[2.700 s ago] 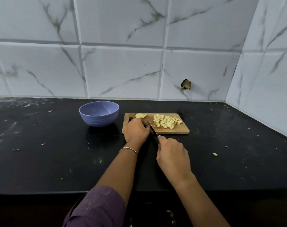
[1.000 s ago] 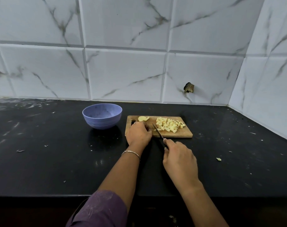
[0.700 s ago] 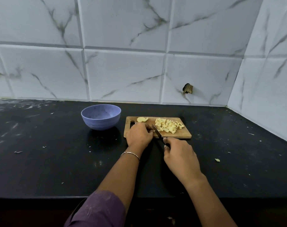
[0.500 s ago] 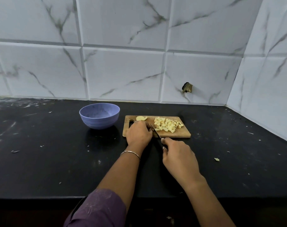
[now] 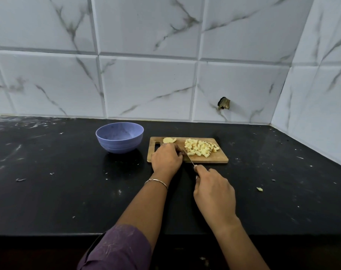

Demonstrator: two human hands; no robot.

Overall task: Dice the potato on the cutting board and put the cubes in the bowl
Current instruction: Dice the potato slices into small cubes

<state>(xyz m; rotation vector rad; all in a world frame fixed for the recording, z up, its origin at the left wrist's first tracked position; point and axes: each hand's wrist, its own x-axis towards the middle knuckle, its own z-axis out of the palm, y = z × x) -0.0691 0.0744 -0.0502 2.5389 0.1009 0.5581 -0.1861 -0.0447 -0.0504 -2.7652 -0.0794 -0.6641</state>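
A wooden cutting board (image 5: 218,159) lies on the black counter. A pile of pale potato cubes (image 5: 200,149) covers its right half, and a potato slice (image 5: 169,140) rests at its far left corner. My left hand (image 5: 165,159) is curled on the board's left part, pressing down on a potato piece that it hides. My right hand (image 5: 214,191) grips the handle of a knife (image 5: 188,155), whose blade slants onto the board just right of my left fingers. A blue bowl (image 5: 119,137) stands left of the board, with no cubes visible inside.
A stray potato bit (image 5: 259,189) lies on the counter (image 5: 48,191) to the right. White marble tiles form the back wall and a side wall at right, with a hole (image 5: 223,103) in one tile. The counter's front edge runs under my forearms.
The knife blade has shifted slightly left, closer to my left fingers, with small cutting strokes. Both hands stay on the board's left part; the cube pile and bowl have not moved.
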